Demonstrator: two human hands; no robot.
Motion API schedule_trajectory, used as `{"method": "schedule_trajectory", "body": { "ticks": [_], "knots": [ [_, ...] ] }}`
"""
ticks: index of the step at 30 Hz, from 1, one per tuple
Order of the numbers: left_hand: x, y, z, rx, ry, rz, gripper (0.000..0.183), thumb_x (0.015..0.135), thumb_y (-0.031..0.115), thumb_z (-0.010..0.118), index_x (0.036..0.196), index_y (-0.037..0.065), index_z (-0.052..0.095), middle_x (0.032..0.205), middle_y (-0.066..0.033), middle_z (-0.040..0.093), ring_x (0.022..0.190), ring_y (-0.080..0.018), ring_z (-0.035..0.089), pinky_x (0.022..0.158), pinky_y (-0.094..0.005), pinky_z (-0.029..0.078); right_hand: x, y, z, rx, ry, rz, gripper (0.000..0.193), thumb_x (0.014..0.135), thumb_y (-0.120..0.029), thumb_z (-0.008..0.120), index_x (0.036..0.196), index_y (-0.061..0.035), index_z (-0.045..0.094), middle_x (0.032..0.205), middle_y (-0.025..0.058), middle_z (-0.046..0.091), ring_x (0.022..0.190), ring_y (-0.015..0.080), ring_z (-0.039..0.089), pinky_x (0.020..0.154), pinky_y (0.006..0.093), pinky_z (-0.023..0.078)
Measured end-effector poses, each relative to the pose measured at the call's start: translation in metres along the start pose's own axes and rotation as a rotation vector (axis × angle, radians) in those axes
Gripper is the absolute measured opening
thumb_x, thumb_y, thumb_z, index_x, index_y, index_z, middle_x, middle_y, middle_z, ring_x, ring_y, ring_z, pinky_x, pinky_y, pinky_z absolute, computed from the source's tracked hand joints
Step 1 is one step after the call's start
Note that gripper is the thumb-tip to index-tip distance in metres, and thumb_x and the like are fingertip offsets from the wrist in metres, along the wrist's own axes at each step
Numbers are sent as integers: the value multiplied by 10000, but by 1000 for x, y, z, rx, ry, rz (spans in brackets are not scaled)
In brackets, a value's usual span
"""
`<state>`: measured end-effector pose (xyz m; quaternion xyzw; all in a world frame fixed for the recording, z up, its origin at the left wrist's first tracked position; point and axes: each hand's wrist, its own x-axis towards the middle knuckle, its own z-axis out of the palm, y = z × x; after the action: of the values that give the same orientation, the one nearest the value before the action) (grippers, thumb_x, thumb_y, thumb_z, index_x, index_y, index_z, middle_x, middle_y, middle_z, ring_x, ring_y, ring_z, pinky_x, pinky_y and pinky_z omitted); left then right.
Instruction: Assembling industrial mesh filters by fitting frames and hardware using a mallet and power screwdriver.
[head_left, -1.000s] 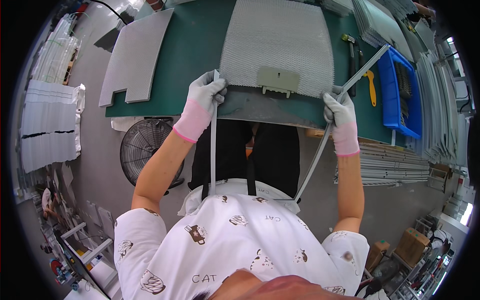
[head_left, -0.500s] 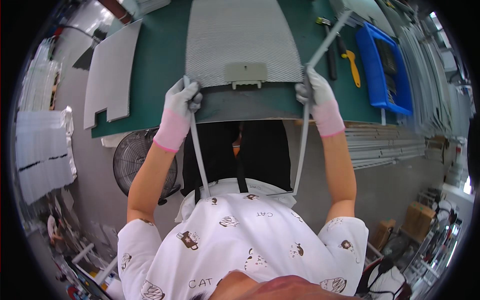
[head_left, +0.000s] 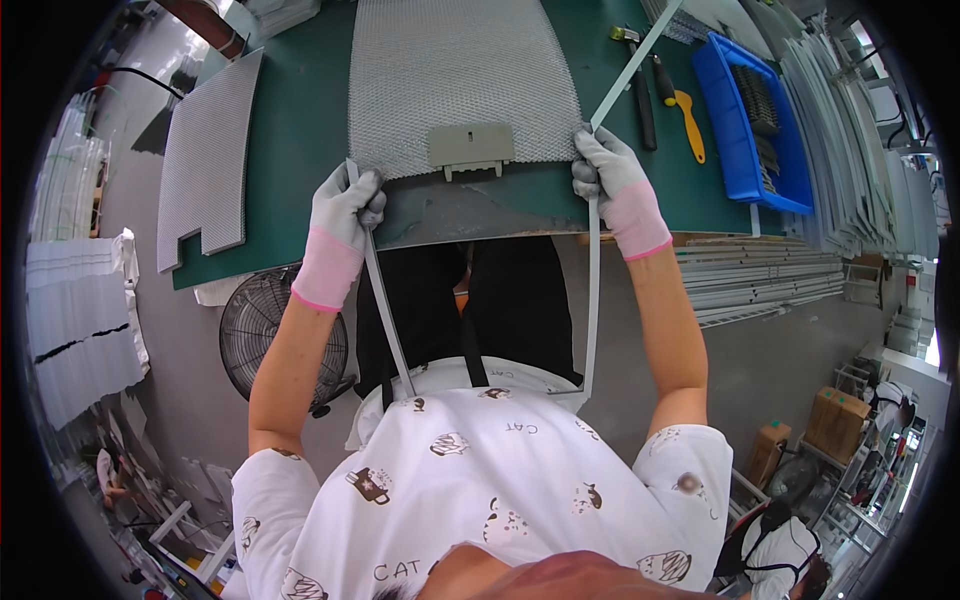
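Observation:
My left hand (head_left: 342, 215), in a grey-and-white glove with a pink cuff, is closed round one side of a thin pale frame strip (head_left: 388, 310). The other side is pinched in my gloved right hand (head_left: 612, 172); beyond its fingers the strip slants up and right over the table. The strip's lower bends rest near my waist, so it makes a U open towards the table. Between and beyond my hands lies a silvery mesh panel (head_left: 460, 75). A grey-green plastic piece (head_left: 470, 147) with short prongs sits at the panel's near edge.
On the green table (head_left: 300, 110) a notched mesh panel (head_left: 210, 150) lies left. A hammer (head_left: 643, 95), a yellow-handled tool (head_left: 690, 125) and a blue bin (head_left: 725, 130) of dark parts are right. Below left stands a floor fan (head_left: 275, 335); pale strips (head_left: 760, 285) are stacked below right.
The whole view has shifted a little, so the table and both hands appear further left. My hands keep their hold on the strip, near the mesh panel's near corners.

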<state>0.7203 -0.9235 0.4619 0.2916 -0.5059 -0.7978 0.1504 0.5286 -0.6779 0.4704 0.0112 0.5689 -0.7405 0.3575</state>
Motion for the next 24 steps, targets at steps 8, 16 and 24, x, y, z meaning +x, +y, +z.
{"method": "schedule_trajectory", "body": {
  "ticks": [8,16,24],
  "knots": [
    [3,0,-1,21,-37,20,103,886,65,555,933,0,490,797,-37,513,597,-83,468,482,-197,355,3,-7,-8,98,-149,55,187,929,-144,562,1071,-55,480,748,-11,439,550,65,424,454,198,351],
    [23,8,1,-167,-218,-24,181,883,127,527,1005,-7,529,947,-72,545,930,-177,560,867,-372,489,2,-3,0,72,-158,10,320,934,-115,528,1211,22,443,1045,97,594,858,181,628,825,343,546],
    [1,0,9,-149,-58,-16,286,923,208,551,1039,-52,518,944,-65,553,882,-149,586,795,-323,545,-5,3,-5,-11,-86,48,372,914,-43,519,1238,87,391,1152,154,540,1044,237,572,914,417,515]
  ]
}}
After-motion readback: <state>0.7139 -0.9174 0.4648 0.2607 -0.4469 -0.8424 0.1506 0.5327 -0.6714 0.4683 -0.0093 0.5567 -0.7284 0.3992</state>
